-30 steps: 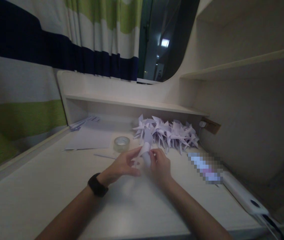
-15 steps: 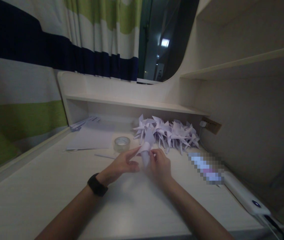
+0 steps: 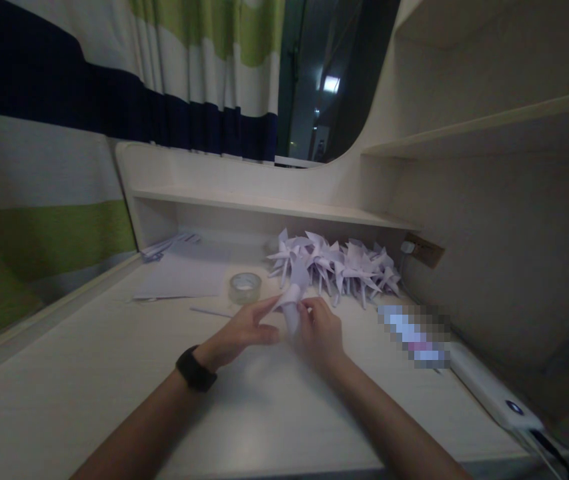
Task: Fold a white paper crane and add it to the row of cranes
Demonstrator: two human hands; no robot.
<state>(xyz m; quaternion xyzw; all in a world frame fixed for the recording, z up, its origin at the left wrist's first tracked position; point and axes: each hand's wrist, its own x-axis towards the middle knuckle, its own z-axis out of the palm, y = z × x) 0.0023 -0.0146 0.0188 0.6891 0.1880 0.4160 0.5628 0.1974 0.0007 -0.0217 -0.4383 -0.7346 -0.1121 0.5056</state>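
Note:
Between my hands is a white paper pinwheel (image 3: 291, 300), its folded blades held up over the desk. My left hand (image 3: 247, 330), with a black band on the wrist, touches its left side with the fingers; the thumb is stretched out apart from the paper. On the other side, my right hand (image 3: 321, 333) pinches the paper's edge between thumb and fingers. A roll of clear tape (image 3: 245, 288) lies just beyond my left hand. Close to it a thin paper stick (image 3: 209, 311) rests on the desk, partly covered by that hand.
Several finished white pinwheels (image 3: 344, 267) are heaped at the back under the shelf (image 3: 274, 210). Flat white sheets (image 3: 179, 273) lie at the back left with paper strips (image 3: 171, 245) behind. A blurred-out phone (image 3: 411, 337) and a white power strip (image 3: 494, 387) sit on the right.
Almost nothing differs. The paper blades in my hands have tilted very slightly, while both hands stay in the same place.

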